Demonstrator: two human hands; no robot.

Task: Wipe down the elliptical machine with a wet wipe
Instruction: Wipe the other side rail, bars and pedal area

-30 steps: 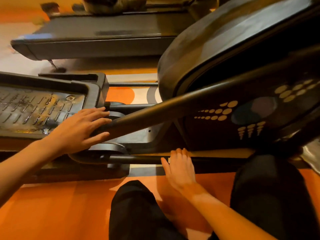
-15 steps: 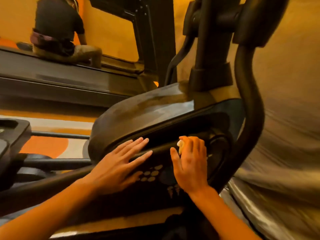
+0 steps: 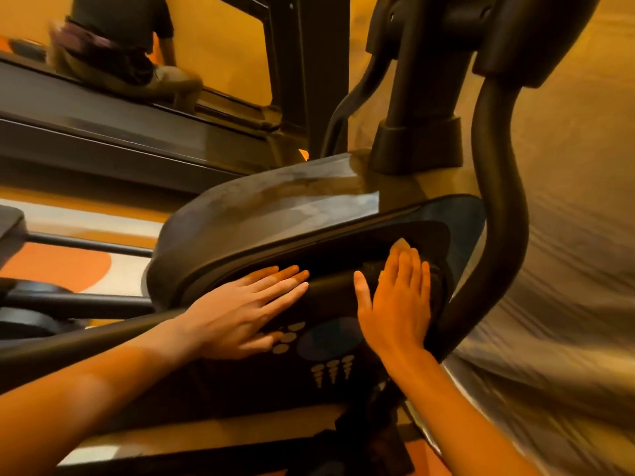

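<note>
The elliptical machine's dark flywheel housing (image 3: pixel 275 207) fills the middle of the head view, with pale dot markings on its side. My left hand (image 3: pixel 247 310) lies flat on the side panel, fingers straight and pointing right. My right hand (image 3: pixel 395 304) presses flat against the panel further right, fingers pointing up. A small pale bit of the wet wipe (image 3: pixel 401 242) shows past its fingertips; the rest is hidden under the hand.
A curved black swing arm (image 3: pixel 498 235) passes close to the right of my right hand. A pedal bar (image 3: pixel 68 345) runs under my left forearm. Behind stands a treadmill (image 3: pixel 103 132) with a person (image 3: pixel 117 39) sitting on it. The floor is orange.
My view rose from the pedal and floor to the housing. Both hands moved up onto the side panel. My right hand went from curled round the wipe to pressing it flat, slightly higher.
</note>
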